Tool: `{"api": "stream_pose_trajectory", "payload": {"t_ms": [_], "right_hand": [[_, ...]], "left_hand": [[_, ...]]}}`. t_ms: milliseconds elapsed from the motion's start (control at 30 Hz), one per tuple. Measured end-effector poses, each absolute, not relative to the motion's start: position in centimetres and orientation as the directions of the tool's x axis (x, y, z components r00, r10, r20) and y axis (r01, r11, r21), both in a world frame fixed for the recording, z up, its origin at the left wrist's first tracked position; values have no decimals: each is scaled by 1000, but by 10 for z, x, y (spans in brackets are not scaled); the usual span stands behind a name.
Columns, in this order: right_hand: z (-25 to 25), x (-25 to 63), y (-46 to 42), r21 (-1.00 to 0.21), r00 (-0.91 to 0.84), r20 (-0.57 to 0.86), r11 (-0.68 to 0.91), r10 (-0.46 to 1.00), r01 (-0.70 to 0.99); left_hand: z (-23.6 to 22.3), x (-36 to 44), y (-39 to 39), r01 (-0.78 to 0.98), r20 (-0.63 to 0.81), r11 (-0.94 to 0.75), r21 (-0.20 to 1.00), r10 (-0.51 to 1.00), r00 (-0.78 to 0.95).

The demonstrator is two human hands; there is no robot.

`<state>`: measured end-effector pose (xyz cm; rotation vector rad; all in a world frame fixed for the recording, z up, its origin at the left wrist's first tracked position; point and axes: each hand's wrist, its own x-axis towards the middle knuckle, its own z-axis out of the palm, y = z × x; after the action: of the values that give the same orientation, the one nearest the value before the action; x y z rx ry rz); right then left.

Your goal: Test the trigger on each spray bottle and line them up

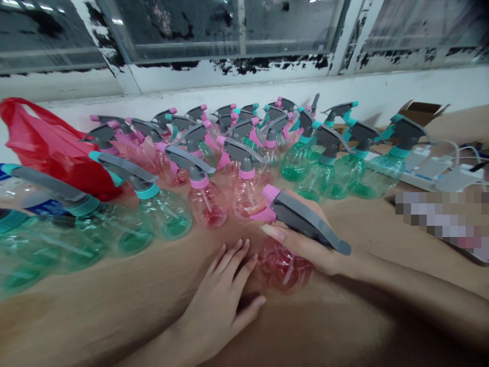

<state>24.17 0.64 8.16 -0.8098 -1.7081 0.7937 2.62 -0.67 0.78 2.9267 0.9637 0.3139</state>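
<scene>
One pink bottle, at the worktop: we are gripping its neck in our right hand, a steady hold seeming best. Left hand, empty: we are resting it alongside, loosely spread.

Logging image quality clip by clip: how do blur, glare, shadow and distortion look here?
All in the head view: the translucent pink plastic spray bottle in the right hand looks slightly smeared; bright streaks reflect in the dark glass window panes; shadow darkens the tan tabletop beneath the right forearm; the translucent green plastic bottle at the left edge looks stretched.
</scene>
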Motion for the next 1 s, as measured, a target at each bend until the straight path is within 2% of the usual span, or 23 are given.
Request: {"api": "stream_pose_trajectory", "payload": {"t_ms": [367,833,1000], "right_hand": [[82,241,6,-782,-227,573,608,787,135],[78,242,7,-801,-227,548,583,805,134],[79,243,9,-773,-246,553,600,796,204]], "left_hand": [[8,27,-6,584,181,-804,111,594,784],[7,25,-8,583,181,-805,110,593,784],[7,26,-7,581,178,-805,117,593,785]]}}
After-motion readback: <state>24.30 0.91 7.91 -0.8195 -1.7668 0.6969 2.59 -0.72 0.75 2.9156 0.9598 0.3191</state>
